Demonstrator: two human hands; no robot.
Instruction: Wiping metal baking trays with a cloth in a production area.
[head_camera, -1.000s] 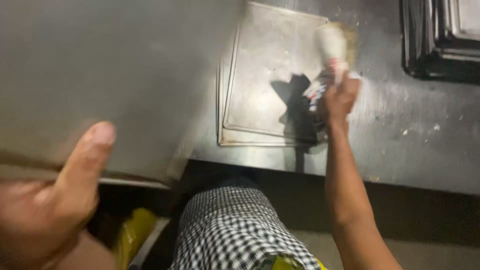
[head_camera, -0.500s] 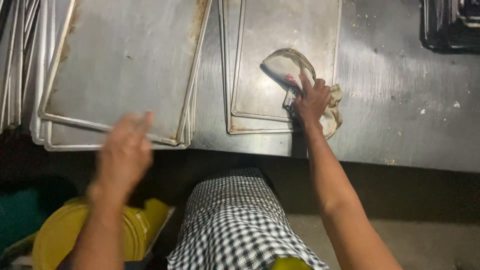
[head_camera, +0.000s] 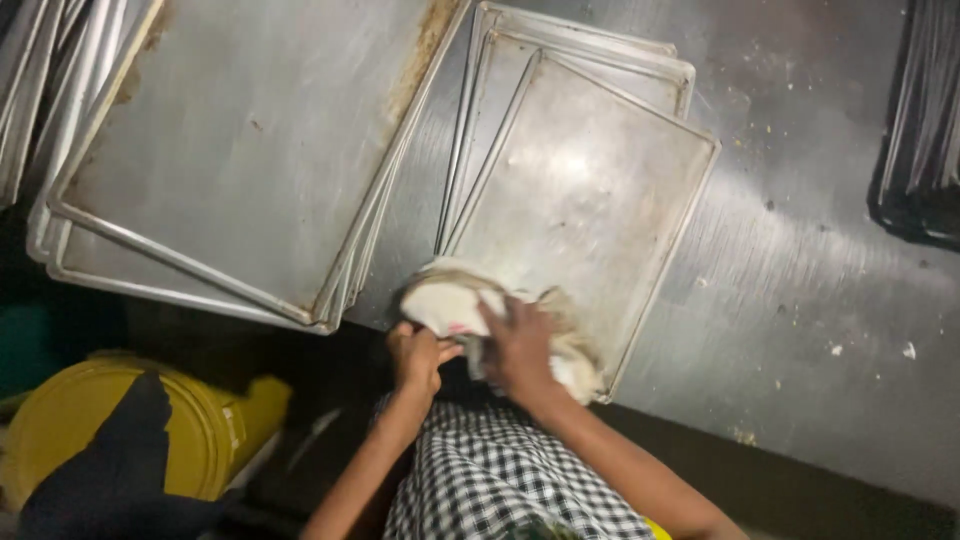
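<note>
Cloth (head_camera: 450, 303) lies bunched under right hand (head_camera: 520, 345), left hand (head_camera: 418, 355) gripping its edge.

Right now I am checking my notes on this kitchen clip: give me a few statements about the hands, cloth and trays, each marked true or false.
1. Both hands are on the cloth. True: the left hand and right hand grip it.
2. The cloth lies on the near corner of a metal tray. True.
3. The yellow bucket sits on the counter. False: it is below the counter edge.
4. Only one tray is in view. False: a stack of trays lies to the left.
</note>
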